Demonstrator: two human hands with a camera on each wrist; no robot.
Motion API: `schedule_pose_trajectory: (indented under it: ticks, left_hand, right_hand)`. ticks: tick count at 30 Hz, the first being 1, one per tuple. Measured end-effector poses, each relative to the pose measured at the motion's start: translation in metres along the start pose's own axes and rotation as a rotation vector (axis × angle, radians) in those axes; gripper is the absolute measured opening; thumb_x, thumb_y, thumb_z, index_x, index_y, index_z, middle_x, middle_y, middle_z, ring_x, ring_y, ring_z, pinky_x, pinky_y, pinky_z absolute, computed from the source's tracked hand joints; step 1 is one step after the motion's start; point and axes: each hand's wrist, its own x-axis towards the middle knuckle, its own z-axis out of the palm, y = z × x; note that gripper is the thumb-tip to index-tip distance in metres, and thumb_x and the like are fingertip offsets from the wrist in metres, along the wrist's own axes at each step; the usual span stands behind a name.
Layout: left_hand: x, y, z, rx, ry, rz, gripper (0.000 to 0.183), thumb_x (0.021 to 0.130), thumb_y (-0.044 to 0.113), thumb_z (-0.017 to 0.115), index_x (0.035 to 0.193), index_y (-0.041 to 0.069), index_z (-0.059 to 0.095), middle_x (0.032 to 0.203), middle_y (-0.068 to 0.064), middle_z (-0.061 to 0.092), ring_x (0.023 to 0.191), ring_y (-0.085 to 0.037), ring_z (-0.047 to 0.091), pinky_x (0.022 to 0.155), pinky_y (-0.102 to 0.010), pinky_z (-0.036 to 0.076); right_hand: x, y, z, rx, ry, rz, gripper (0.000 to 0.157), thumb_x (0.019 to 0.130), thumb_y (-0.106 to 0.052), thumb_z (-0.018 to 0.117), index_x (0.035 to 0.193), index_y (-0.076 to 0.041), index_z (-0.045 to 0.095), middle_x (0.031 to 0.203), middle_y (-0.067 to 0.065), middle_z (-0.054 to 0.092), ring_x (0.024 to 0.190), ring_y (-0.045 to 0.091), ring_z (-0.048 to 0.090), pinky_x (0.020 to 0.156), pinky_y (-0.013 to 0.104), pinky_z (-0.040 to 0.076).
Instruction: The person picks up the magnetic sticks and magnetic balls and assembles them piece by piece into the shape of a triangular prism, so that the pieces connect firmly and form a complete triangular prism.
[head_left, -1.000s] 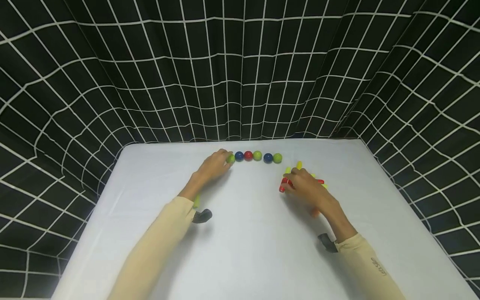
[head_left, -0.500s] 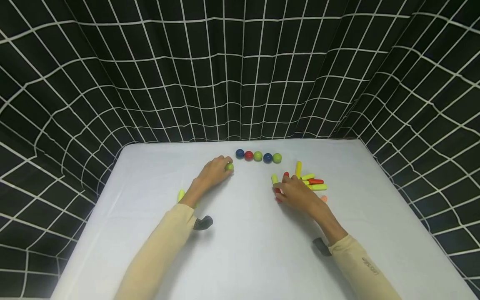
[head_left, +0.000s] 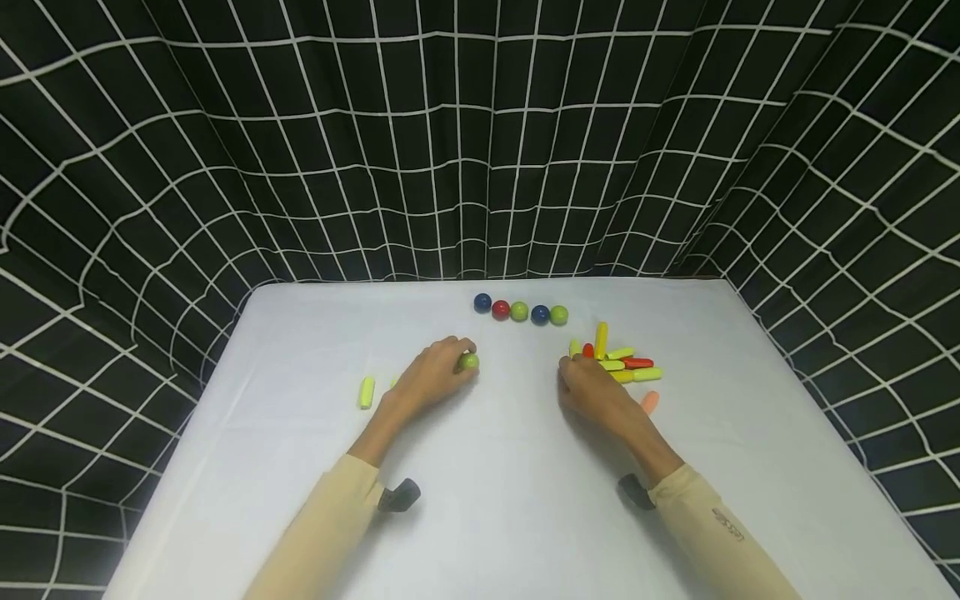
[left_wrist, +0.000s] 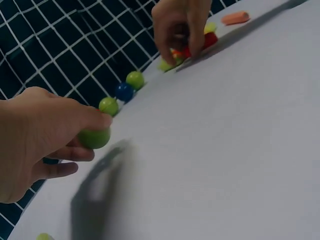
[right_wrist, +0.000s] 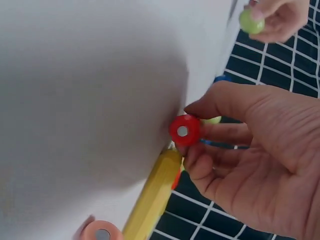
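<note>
In the head view my left hand (head_left: 435, 371) pinches a small light green ball (head_left: 468, 362) between thumb and fingers, above the white table and in front of a row of balls. My right hand (head_left: 596, 392) is at the left edge of a pile of short coloured sticks. The right wrist view shows it pinching a red stick (right_wrist: 192, 131), whose round silver end faces the camera; from the head this stick is hidden behind the hand. A yellow stick (right_wrist: 155, 192) lies just past those fingers.
Along the back run a blue ball (head_left: 482, 303), a red ball (head_left: 501, 310), and further green and blue ones. The pile has yellow (head_left: 602, 340), red and lime sticks, with an orange stick (head_left: 650, 402) nearer. A lime stick (head_left: 367, 392) lies left; a gridded black curtain (head_left: 480, 167) surrounds the table.
My left hand has taken the green ball off the row's left end and brought it nearer me. The right hand shifted left from the pile, then turned, its red stick passing out of the head view.
</note>
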Motion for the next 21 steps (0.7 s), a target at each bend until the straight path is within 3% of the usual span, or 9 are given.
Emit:
schedule_pose_trajectory:
  ticks: [5, 9, 14, 21]
  left_hand:
    - [-0.028, 0.009, 0.003, -0.053, -0.039, 0.008, 0.040, 0.099, 0.025, 0.070, 0.136, 0.013, 0.065, 0.116, -0.002, 0.071, 0.101, -0.015, 0.063, 0.098, -0.037, 0.056]
    - [-0.054, 0.015, 0.005, -0.073, -0.056, 0.016, 0.042, 0.098, 0.026, 0.072, 0.138, 0.013, 0.065, 0.119, 0.000, 0.071, 0.107, -0.014, 0.066, 0.103, -0.037, 0.056]
    - [-0.074, 0.020, 0.013, -0.088, -0.051, 0.083, 0.034, 0.096, 0.022, 0.075, 0.128, 0.015, 0.069, 0.114, 0.004, 0.070, 0.104, -0.010, 0.066, 0.097, -0.032, 0.058]
    - [-0.077, 0.017, 0.025, -0.097, -0.004, 0.137, 0.034, 0.091, 0.024, 0.081, 0.121, 0.017, 0.068, 0.109, 0.006, 0.068, 0.097, -0.008, 0.061, 0.093, -0.030, 0.057]
  right_hand:
    - [-0.002, -0.002, -0.008, 0.070, -0.054, -0.032, 0.027, 0.095, -0.002, 0.069, 0.122, 0.003, 0.069, 0.090, 0.010, 0.065, 0.081, 0.020, 0.056, 0.069, 0.025, 0.048]
    - [-0.001, -0.014, -0.012, 0.156, -0.124, -0.168, 0.037, 0.097, -0.007, 0.071, 0.133, -0.001, 0.066, 0.105, 0.008, 0.070, 0.089, 0.016, 0.057, 0.078, 0.025, 0.054]
    - [-0.002, -0.033, -0.006, 0.192, -0.198, -0.353, 0.033, 0.098, -0.008, 0.070, 0.131, -0.007, 0.066, 0.098, -0.001, 0.063, 0.090, 0.013, 0.056, 0.083, 0.025, 0.053]
    - [0.008, -0.049, 0.015, 0.276, -0.286, -0.413, 0.024, 0.095, -0.013, 0.076, 0.114, -0.013, 0.061, 0.090, -0.005, 0.059, 0.086, 0.010, 0.055, 0.079, 0.021, 0.051]
